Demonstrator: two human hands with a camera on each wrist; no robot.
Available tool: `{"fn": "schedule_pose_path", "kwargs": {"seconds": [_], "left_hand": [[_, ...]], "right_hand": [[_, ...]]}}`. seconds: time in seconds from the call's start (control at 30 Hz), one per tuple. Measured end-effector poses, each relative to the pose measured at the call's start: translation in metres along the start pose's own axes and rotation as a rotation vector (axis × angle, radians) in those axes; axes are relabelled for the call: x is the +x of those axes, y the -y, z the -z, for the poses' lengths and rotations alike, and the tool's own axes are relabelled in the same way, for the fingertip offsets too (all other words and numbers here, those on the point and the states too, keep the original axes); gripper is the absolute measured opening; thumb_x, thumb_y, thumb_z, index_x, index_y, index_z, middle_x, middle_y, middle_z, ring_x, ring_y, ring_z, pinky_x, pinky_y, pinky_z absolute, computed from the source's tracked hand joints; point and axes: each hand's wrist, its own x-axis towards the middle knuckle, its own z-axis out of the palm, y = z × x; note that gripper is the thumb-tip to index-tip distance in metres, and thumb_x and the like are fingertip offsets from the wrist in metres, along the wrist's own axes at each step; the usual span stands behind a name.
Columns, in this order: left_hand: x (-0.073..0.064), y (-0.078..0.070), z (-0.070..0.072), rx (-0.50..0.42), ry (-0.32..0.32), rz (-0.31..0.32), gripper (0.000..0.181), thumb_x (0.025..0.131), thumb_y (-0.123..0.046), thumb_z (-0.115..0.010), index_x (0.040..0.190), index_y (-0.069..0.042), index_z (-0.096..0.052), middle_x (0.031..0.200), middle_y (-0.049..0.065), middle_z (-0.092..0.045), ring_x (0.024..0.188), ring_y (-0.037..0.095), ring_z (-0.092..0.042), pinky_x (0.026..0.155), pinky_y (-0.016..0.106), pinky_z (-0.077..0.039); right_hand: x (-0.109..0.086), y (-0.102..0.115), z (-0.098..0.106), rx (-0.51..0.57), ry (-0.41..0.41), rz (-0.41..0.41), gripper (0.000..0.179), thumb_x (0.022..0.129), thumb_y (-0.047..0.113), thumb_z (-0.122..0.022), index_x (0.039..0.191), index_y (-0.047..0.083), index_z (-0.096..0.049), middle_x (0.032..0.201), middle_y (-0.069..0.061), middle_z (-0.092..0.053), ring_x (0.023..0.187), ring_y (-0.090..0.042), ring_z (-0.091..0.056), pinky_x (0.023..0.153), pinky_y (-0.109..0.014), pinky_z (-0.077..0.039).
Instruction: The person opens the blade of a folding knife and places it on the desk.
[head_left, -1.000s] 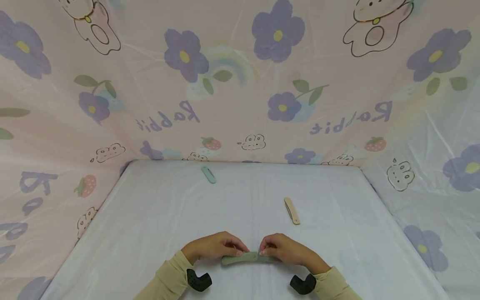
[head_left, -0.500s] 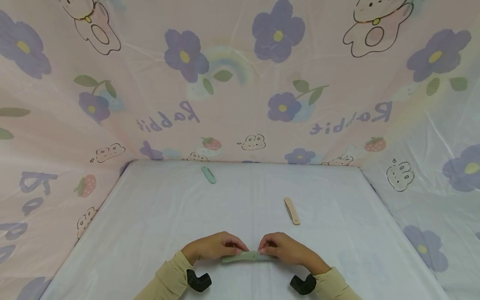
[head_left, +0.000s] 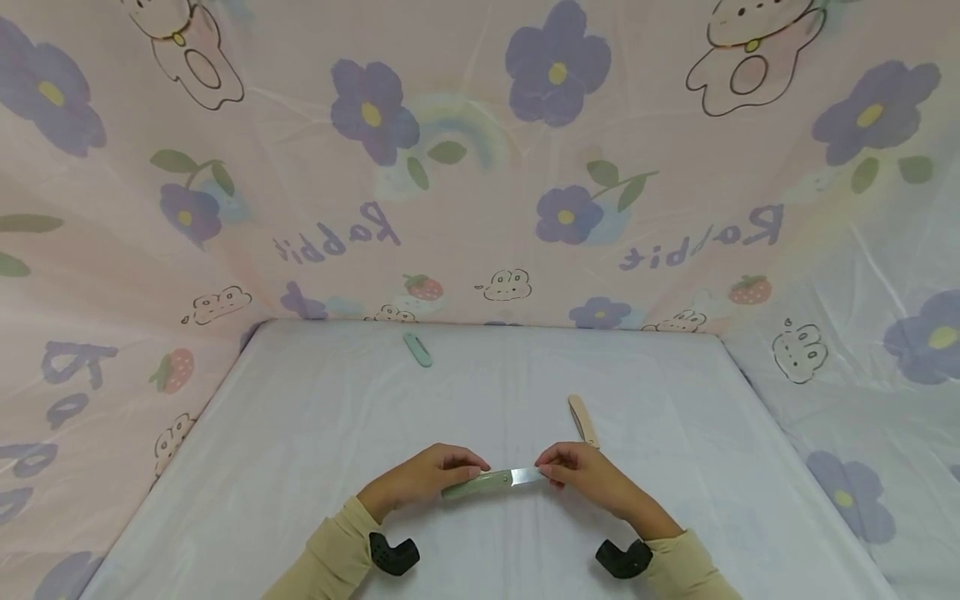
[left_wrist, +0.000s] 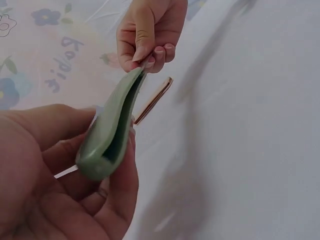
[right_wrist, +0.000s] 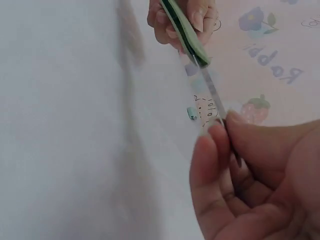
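With both hands, holds green folding knife (head_left: 491,481), prob. clear of white tablecloth (head_left: 337,408). W/ L hand (head_left: 427,482), pinches handle (left_wrist: 107,127) betw. thumb + fingers, parted by just handle width; w/ R hand (head_left: 596,485), pinches blade (head_left: 526,476) toward tip end, fingers nearly meeting round it. Has long axis spanning grip to grip, R end slightly farther fm body. Has blade approx. in line w/ handle, i.e. unfolded. Shows handle slot (left_wrist: 119,137) in both wrist views, not fm head, so prob. faces down/near side. Pokes handle butt (left_wrist: 97,167) out on wrist side of L grip. Sits nearest L grip at handle, nearest R grip at blade; can't tell which blade edge is sharp, so risky for bare R fingers.

Just beyond R grip, has tan folding knife (head_left: 579,414), folded, near end right by R hand in head view; can't tell re: contact. Well beyond L grip, nr. back edge, has mint folding knife (head_left: 417,349). Offers plain cloth nearside + out to both sides of grips; backs onto printed curtain (head_left: 472,212) past far edge.
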Motion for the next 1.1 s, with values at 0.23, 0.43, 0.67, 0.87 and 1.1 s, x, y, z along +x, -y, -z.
{"fn": "schedule_pose_path", "kwargs": {"seconds": [0.23, 0.43, 0.67, 0.87, 1.1], "left_hand": [[-0.004, 0.001, 0.004, -0.119, 0.020, 0.053, 0.023, 0.091, -0.029, -0.061, 0.109, -0.015, -0.065, 0.093, 0.013, -0.064, 0.078, 0.015, -0.056, 0.070, 0.032, -0.050], [-0.005, 0.003, 0.013, -0.196, -0.133, 0.084, 0.029, 0.089, -0.031, -0.063, 0.108, -0.009, -0.064, 0.098, 0.014, -0.064, 0.084, 0.021, -0.059, 0.073, 0.029, -0.051], [-0.004, 0.007, 0.020, -0.223, -0.241, 0.058, 0.031, 0.088, -0.027, -0.065, 0.109, -0.004, -0.065, 0.098, 0.010, -0.066, 0.093, 0.027, -0.061, 0.079, 0.033, -0.052], [-0.005, 0.009, 0.023, -0.231, -0.319, 0.072, 0.031, 0.086, -0.027, -0.068, 0.108, -0.005, -0.067, 0.098, 0.007, -0.067, 0.092, 0.026, -0.061, 0.080, 0.036, -0.052], [0.003, 0.015, 0.032, -0.405, -0.379, 0.116, 0.034, 0.085, -0.021, -0.069, 0.110, 0.001, -0.064, 0.105, 0.011, -0.063, 0.100, 0.027, -0.060, 0.086, 0.033, -0.050]], "right_hand": [[-0.002, 0.002, 0.007, 0.058, -0.126, -0.012, 0.028, 0.090, 0.023, -0.063, 0.103, -0.002, -0.064, 0.089, -0.020, -0.062, 0.080, -0.026, -0.060, 0.070, -0.033, -0.053], [-0.002, 0.004, 0.010, 0.145, -0.168, -0.047, 0.034, 0.090, 0.022, -0.062, 0.108, -0.007, -0.061, 0.096, -0.021, -0.062, 0.086, -0.030, -0.060, 0.073, -0.031, -0.053], [0.004, 0.002, 0.010, 0.130, -0.136, -0.057, 0.028, 0.089, 0.023, -0.064, 0.102, -0.003, -0.063, 0.092, -0.022, -0.062, 0.084, -0.027, -0.059, 0.073, -0.035, -0.053], [0.008, 0.004, 0.011, 0.082, -0.093, -0.051, 0.027, 0.088, 0.024, -0.066, 0.099, -0.001, -0.063, 0.089, -0.022, -0.060, 0.080, -0.024, -0.058, 0.073, -0.038, -0.052], [0.020, 0.003, 0.015, 0.122, -0.067, -0.060, 0.030, 0.089, 0.021, -0.064, 0.106, -0.003, -0.063, 0.096, -0.022, -0.060, 0.088, -0.027, -0.057, 0.078, -0.035, -0.052]]}}
